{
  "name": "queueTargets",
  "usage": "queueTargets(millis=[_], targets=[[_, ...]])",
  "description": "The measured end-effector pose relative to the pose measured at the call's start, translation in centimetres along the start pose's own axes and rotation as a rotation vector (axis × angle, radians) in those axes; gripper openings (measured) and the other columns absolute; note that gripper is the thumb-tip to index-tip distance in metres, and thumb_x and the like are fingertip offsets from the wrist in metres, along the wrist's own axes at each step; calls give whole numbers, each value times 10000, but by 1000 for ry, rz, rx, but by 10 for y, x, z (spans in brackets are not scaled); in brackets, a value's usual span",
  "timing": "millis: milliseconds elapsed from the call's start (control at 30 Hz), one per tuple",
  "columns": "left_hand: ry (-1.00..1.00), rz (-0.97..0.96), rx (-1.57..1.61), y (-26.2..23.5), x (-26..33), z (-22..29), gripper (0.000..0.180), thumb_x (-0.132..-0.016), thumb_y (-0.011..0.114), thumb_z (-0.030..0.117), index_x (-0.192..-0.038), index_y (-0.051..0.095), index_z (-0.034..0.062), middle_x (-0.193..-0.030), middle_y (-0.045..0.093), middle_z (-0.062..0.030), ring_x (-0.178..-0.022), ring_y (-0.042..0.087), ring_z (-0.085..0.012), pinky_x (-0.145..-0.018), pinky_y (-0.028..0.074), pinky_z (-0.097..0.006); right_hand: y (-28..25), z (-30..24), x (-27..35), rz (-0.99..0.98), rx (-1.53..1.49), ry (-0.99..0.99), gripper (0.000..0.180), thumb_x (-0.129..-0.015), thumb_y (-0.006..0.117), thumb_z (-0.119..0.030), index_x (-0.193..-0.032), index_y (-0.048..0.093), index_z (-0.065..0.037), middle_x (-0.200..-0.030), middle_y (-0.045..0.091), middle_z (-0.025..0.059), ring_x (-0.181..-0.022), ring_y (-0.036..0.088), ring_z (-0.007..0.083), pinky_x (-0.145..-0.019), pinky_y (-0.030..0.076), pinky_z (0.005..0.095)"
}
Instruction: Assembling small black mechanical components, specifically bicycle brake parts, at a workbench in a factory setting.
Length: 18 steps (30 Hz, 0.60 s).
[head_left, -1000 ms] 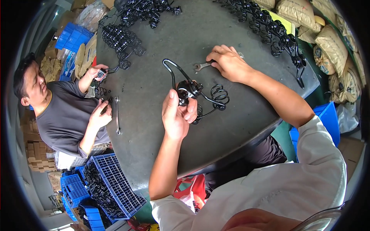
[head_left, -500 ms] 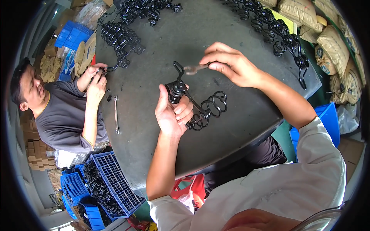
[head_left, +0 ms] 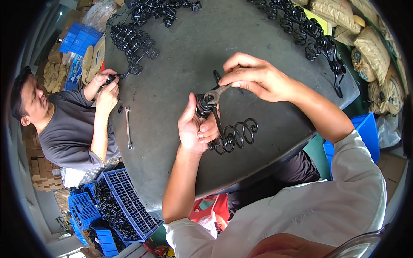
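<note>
My left hand (head_left: 196,128) is wrapped round the cylindrical end of a black coil-spring part (head_left: 241,133), whose loops stretch away to the right just above the table. A bent black arm of the part sticks up behind the cylinder. Between the thumb and fingers of my right hand (head_left: 257,78) is an open-end wrench (head_left: 216,93). Its jaw lies at the top of the cylinder, over the nut area; the exact fit on a nut cannot be made out.
On the dark table (head_left: 180,51) lie black coil parts (head_left: 131,41) at far left and a row of them (head_left: 312,41) at right. A second wrench (head_left: 128,128) lies left. A co-worker (head_left: 73,124) handles a black part there. Blue crates (head_left: 133,206) stand below; sacks (head_left: 374,51) at right.
My right hand has brought the wrench down and left onto the cylinder's top. The held part has tilted slightly, its coils shifting a little right. The co-worker's hands have turned their part.
</note>
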State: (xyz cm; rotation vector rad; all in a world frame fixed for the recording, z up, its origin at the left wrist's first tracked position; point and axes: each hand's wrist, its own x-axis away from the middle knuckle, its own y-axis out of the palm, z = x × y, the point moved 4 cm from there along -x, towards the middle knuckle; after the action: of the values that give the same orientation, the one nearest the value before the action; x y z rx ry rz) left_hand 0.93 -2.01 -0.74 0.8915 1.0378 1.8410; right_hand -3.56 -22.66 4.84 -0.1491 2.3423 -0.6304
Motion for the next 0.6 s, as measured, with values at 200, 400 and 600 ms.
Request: queueTargets(millis=[200,400,600], targets=[[-140,-35,81,2,0,-5,696,-1089,327,602,-1081,625,-26,-537,436,7,-327,304,-55,-273,288,-198,-10,-3,-2,-69,-10,-9,236,-925,679,40,-1146,740,-16,-1141,591,112,-1016,640,252,-866,537,368],[-122,-11,29,3,1,-5,642,-1097,347,571,-1089,523,-47,-535,425,7,-332,327,-49,-267,288,-192,-14,-3,-2,-95,-32,-3,236,-916,685,50,-1138,741,-8,-1148,593,109,-1021,643,246,-868,543,365],[-157,-23,-2,1,0,-6,694,-1091,323,601,-1094,630,-22,-507,406,24,-327,287,-51,-278,269,-193,-16,-3,-2,-121,-61,14,244,-902,686,71,-1124,748,-8,-1162,594,107,-1026,641,240,-863,545,363]])
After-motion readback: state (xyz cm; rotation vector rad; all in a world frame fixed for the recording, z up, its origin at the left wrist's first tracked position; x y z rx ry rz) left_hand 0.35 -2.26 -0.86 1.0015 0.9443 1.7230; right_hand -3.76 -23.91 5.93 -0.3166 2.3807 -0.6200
